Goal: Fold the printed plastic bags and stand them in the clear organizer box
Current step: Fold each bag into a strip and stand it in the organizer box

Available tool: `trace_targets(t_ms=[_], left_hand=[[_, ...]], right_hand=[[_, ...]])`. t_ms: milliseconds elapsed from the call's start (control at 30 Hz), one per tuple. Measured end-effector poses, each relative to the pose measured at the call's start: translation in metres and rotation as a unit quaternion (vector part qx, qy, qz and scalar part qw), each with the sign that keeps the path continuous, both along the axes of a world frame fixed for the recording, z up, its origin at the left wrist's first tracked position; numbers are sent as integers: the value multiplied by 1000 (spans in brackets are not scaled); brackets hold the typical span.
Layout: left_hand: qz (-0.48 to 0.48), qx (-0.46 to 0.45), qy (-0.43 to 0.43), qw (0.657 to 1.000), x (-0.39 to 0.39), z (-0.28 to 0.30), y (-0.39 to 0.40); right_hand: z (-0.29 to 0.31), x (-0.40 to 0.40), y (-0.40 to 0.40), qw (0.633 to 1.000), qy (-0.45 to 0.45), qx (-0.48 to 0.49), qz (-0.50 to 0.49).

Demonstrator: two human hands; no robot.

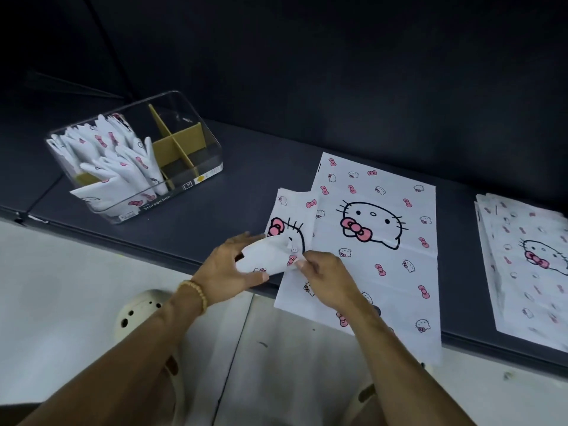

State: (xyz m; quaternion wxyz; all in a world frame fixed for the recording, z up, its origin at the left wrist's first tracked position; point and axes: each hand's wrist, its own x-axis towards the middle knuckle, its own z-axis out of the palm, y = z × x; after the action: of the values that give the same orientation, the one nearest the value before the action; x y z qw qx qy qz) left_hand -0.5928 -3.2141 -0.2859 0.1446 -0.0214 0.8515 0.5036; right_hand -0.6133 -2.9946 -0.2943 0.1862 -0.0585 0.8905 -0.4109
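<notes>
The dark grey table fills mid-frame. At lower centre a flat white cat-printed plastic bag overhangs its edge and could slide off. The clear plastic organizer box, upper left, holds folded bags. At centre the left hand and right hand both pinch the half-folded printed bag; slick film may spring open if either grip loosens.

Organizer box sat far left on the table, folded bags in its left compartments. Flat bag lay centre; bag stack at right.
</notes>
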Motion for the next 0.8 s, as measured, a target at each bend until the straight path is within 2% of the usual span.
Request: trace_targets(t_ms=[100, 167, 233, 267, 333, 400, 567, 700, 800], left_hand=[[-50, 17, -37, 998, -10, 0, 15], [-87, -40, -19, 995, -14, -4, 23], [-50, -105, 3, 993, -18, -11, 25], [-12, -109, 4, 994, -19, -15, 26], [57, -95, 6, 994, -20, -20, 29], [105, -134, 5, 985, -22, -21, 34], [182, -209, -15, 961, -26, -28, 39], [198, -229, -25, 953, -26, -29, 37], [194, -235, -4, 952, -21, -30, 37]], right_hand=[[3, -15, 11, 996, -87, -30, -18], [4, -21, 15, 991, -115, -53, -44], [3, -26, 16, 989, -125, -63, -55], [2, -28, 14, 988, -123, -62, -65], [-3, -33, 9, 987, -109, -55, -109], [-9, -38, 2, 985, -85, -22, -151], [-13, -47, -20, 987, -10, 94, -133], [-17, -53, -27, 984, -9, 116, -137], [-19, -56, -33, 982, 37, 140, -124]])
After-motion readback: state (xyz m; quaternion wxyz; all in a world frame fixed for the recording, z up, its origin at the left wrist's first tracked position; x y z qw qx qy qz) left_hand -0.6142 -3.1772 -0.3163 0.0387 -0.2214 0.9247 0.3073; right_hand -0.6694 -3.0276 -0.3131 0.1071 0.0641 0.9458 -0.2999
